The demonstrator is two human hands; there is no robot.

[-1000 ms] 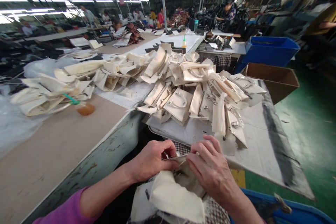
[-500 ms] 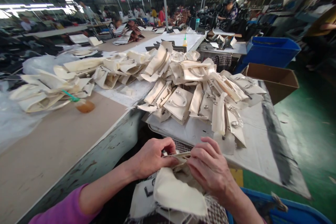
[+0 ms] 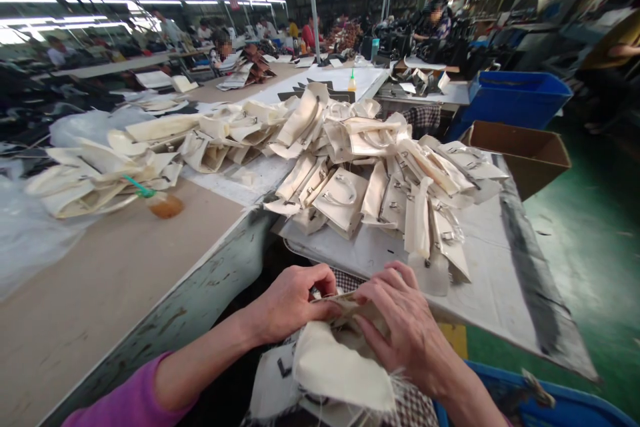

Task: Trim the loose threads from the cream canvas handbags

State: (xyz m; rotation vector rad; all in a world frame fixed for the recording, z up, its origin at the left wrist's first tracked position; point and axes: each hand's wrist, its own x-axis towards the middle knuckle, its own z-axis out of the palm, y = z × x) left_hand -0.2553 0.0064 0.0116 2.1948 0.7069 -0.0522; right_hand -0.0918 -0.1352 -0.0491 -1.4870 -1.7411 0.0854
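Both my hands work on one cream fabric piece [image 3: 340,367] held low in front of me, over my lap. My left hand [image 3: 295,300] is curled, pinching the piece's upper edge. My right hand [image 3: 405,327] grips the same edge from the right, fingers bent over it. A cream flap hangs down below my fingers. Just beyond my hands, a pile of cream bag panels with metal handles [image 3: 380,180] lies on a white work table [image 3: 490,280].
A long brown table [image 3: 100,293] at left carries more cream pieces [image 3: 100,173] and a small glue bottle [image 3: 155,203]. A cardboard box [image 3: 520,150] and a blue bin [image 3: 515,97] stand at right. A blue tub rim [image 3: 550,400] is at bottom right. Other workers sit far back.
My hands stay on the fabric piece; my right fingers have shifted and spread a little further over its top edge. The view has barely moved.
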